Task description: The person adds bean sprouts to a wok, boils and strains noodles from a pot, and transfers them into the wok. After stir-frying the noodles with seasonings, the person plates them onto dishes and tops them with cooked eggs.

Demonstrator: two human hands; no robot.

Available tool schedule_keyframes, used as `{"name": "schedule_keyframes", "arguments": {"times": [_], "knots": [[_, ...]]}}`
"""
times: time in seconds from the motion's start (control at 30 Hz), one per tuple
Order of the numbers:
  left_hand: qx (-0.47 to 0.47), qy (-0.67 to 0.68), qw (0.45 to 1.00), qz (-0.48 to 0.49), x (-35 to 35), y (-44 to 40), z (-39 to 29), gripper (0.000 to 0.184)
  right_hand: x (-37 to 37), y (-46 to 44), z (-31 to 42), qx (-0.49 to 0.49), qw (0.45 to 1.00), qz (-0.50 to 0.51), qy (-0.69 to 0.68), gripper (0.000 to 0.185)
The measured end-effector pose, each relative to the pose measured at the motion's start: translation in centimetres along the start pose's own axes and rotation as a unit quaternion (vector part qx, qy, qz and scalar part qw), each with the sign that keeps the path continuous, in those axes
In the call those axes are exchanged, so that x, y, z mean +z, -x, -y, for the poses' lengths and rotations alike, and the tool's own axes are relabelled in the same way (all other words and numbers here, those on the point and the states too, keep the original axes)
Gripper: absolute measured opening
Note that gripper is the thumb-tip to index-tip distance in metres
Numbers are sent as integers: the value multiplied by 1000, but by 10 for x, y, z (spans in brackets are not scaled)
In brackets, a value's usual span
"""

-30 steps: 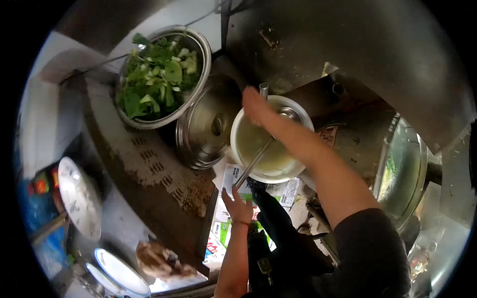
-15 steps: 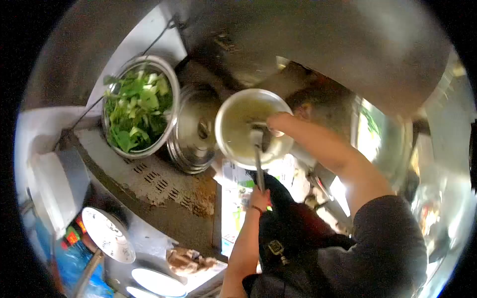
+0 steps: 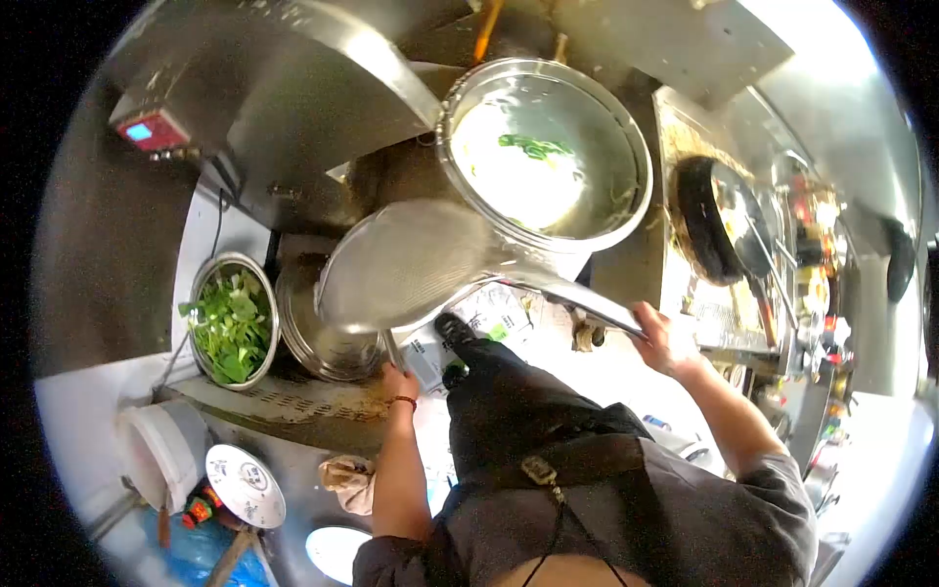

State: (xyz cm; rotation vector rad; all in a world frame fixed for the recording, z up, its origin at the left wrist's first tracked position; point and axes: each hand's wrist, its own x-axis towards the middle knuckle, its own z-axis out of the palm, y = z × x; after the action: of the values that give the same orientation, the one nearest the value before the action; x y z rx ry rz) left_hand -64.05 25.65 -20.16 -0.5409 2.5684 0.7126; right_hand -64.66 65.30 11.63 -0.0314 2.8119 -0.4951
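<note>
My right hand (image 3: pixel 667 338) is closed around the long metal handle of a mesh strainer (image 3: pixel 411 259). The strainer's broad, blurred bowl hangs left of a big round pot (image 3: pixel 641 186) that holds liquid and some green leaves (image 3: pixel 533 147). My left hand (image 3: pixel 397 383) grips a short metal handle (image 3: pixel 391 347) running up under the strainer. That handle appears to belong to the saucepan, mostly hidden by the mesh. Stacked metal lids (image 3: pixel 337 357) sit beside my left hand.
A metal bowl (image 3: pixel 271 342) of chopped leafy greens stands at the left. A black wok (image 3: pixel 706 220) rests on the right counter. At lower left are a patterned bowl (image 3: pixel 245 474), a white bin (image 3: pixel 161 445) and a crumpled brown cloth (image 3: pixel 349 481).
My view has turned to the right, bringing the big pot into sight. My right hand has moved from over the saucepan out to the right, now holding the strainer's handle.
</note>
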Motion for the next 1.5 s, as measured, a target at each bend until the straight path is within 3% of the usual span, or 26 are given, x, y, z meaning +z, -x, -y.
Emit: {"name": "schedule_keyframes", "arguments": {"times": [0.03,0.07,0.17,0.23,0.27,0.37,0.4,0.43,0.47,0.5,0.53,0.6,0.63,0.73,0.8,0.93,1.0,1.03,1.1,1.13,1.2,1.27,1.37,1.43,1.47,1.5], "knots": [[-23,20,999,18,-13,7,-7,33,12,33,-31,0,998,-62,15,34],[-47,46,997,34,-20,11,-15,36,4,58,-42,143,989,35,9,39],[-69,28,996,51,-18,17,-21,33,10,77,-60,176,984,-38,-14,42],[-115,66,989,62,-15,20,-20,33,28,45,-88,54,988,-120,-83,29],[-112,56,990,65,-4,13,-11,33,18,14,-83,199,974,9,-103,28],[-94,195,973,81,19,4,6,38,3,-71,-60,232,905,129,-333,34],[-98,244,961,86,27,2,9,35,27,-93,-79,-23,965,153,-213,33],[-103,293,946,90,34,1,11,32,49,-115,-97,-269,954,90,-96,33],[-107,279,948,106,27,10,-9,28,90,-144,-89,-12,878,147,-456,24],[-116,264,950,117,18,17,-25,24,132,-171,-79,231,616,167,-734,16],[-105,250,953,133,19,13,-21,24,95,-182,-43,379,522,148,-750,11],[-218,455,830,237,23,-2,-13,18,87,-203,-37,374,398,127,-828,13],[-257,510,776,268,26,-8,-12,17,82,-204,-47,374,392,117,-833,13],[-275,478,797,248,22,-1,-14,15,77,-191,-58,346,443,149,-814,13],[-164,353,912,132,25,19,-34,15,69,-169,-62,320,616,112,-711,17],[-183,378,901,110,-17,51,-93,14,93,-203,-56,332,523,132,-774,13],[-190,451,866,106,-31,57,-102,13,76,-204,-63,235,575,125,-774,19],[-196,437,870,116,-41,63,-104,13,70,-195,-76,281,553,137,-772,16],[-203,498,838,87,-63,86,-116,12,93,-174,-121,180,348,233,-890,15],[-200,553,806,74,-72,99,-122,11,79,-164,-127,226,235,312,-892,19],[-190,607,767,85,-90,123,-122,11,70,-150,-110,282,441,255,-813,17],[-168,656,729,97,-108,143,-120,13,76,-164,-84,298,538,200,-763,22],[-165,699,685,124,-124,174,-114,21,83,-206,-85,266,444,238,-822,23],[-127,624,760,130,-137,191,-115,24,94,-209,-114,201,375,295,-856,22],[-103,633,756,133,-143,201,-125,28,98,-199,-128,159,406,308,-846,19],[-96,640,748,146,-148,206,-131,29,95,-186,-135,154,349,322,-867,16]]}}
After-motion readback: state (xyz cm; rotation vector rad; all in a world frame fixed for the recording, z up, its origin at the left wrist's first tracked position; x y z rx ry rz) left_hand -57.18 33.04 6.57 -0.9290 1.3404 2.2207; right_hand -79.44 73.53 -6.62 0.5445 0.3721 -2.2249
